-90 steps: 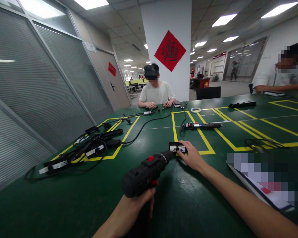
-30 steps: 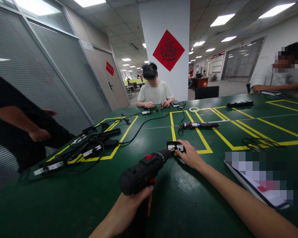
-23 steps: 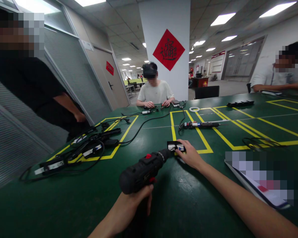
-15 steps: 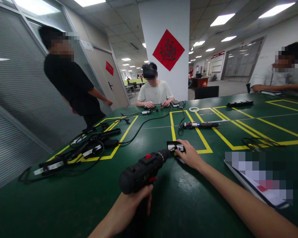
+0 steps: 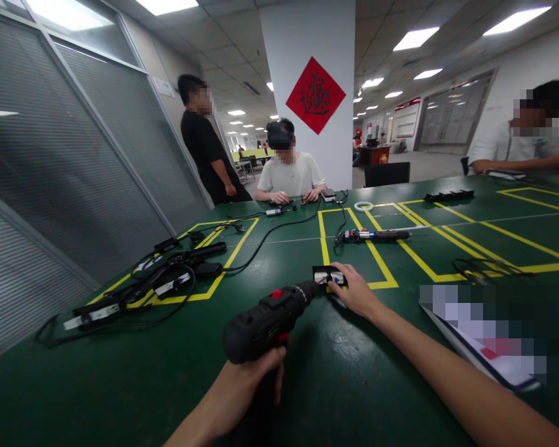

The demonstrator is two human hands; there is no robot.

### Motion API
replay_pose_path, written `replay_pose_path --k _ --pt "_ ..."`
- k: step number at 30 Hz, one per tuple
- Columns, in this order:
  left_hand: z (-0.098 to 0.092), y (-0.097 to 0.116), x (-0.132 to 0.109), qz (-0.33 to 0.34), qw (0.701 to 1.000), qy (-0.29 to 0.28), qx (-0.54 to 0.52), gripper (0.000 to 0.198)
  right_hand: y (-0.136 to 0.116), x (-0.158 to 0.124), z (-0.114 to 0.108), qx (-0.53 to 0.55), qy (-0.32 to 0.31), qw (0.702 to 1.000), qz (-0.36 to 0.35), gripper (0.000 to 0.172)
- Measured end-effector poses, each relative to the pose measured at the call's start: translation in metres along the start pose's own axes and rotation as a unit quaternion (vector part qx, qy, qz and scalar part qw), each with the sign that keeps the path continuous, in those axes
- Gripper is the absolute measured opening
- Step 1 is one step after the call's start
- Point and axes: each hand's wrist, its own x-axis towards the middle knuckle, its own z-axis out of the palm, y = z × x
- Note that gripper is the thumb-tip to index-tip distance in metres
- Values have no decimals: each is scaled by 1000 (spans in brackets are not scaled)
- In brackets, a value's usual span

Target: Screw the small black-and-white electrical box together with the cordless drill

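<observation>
My left hand is wrapped round the grip of a black cordless drill with red buttons. The drill points away from me and to the right, its chuck end at a small black box-shaped part with white pieces inside. Whether the bit touches the part cannot be made out. On the right end of that part, the fingers of my right hand are closed, pressing it to the green table. My fingers hide part of the piece.
Black devices with cables lie at left. A slim electric tool and a tape roll lie beyond my right hand. A booklet-like item lies at right. One person sits opposite, another at right; a third stands behind.
The standing person in black has moved to the right and farther back. My hands, the drill and the black part have stayed nearly in place.
</observation>
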Motion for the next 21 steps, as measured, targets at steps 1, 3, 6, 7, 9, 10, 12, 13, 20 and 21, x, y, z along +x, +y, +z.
replay_pose_path --k 1,3,6,7,9,10,12,13,20,21 --pt "0 0 0 -1 1000 2 -1 35 0 0 0 0 1 1000 -1 41" --pt "0 -2 1 0 1000 4 2 35 0 0 0 -1 1 1000 -3 41" --pt "-1 -4 2 11 1000 8 13 36 0 0 0 -1 1 1000 -4 41" --pt "-1 -4 2 15 1000 8 16 36 0 0 0 0 1 1000 -4 41" --pt "-1 -3 1 18 1000 4 21 35 0 0 0 1 1 1000 -4 42" --pt "-1 -2 1 18 1000 0 23 34 0 0 0 1 1 1000 -4 42" --pt "-1 1 0 16 1000 -7 24 34 0 1 0 3 0 1000 -4 42" --pt "-1 1 -1 16 1000 -5 23 34 0 1 0 4 0 1000 -4 42" --pt "0 0 0 17 999 2 27 35 0 1 0 7 -1 1000 -7 41" --pt "0 0 0 19 999 3 27 35 0 1 0 7 -1 1000 -7 41"
